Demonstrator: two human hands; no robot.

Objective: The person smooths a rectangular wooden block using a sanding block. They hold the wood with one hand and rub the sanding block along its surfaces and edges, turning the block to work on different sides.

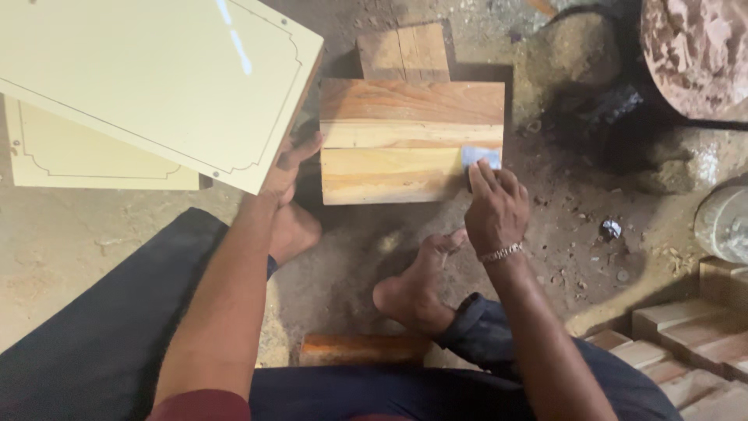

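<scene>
The sandpaper (478,156), a small grey-blue piece, lies on the right end of the wooden block (411,142), and our right hand (494,207) presses it there with the fingers (485,178) laid flat and close together on top of it. A metal bracelet (501,252) circles that wrist. The block sits on the dirt floor (592,257) in front of us and shows 3 bands of reddish and pale wood; a smaller wood piece (403,51) lies just behind it.

Our left hand (284,178) reaches up to the near corner of a cream panel (148,78) with a thin routed border line. The fingers (298,154) curl around its edge and grip it, and the panel tilts above the ground just left of the block. A second cream panel (93,160) lies beneath it.

Our 2 bare feet rest on the ground between us and the block, the left foot (292,232) under the left wrist, the right foot (417,288) below the right hand. A short wooden bar (362,349) lies close to our lap. Stacked pale wood steps (686,343) stand at the right, and a round stone slab (697,51) fills the top right corner.
</scene>
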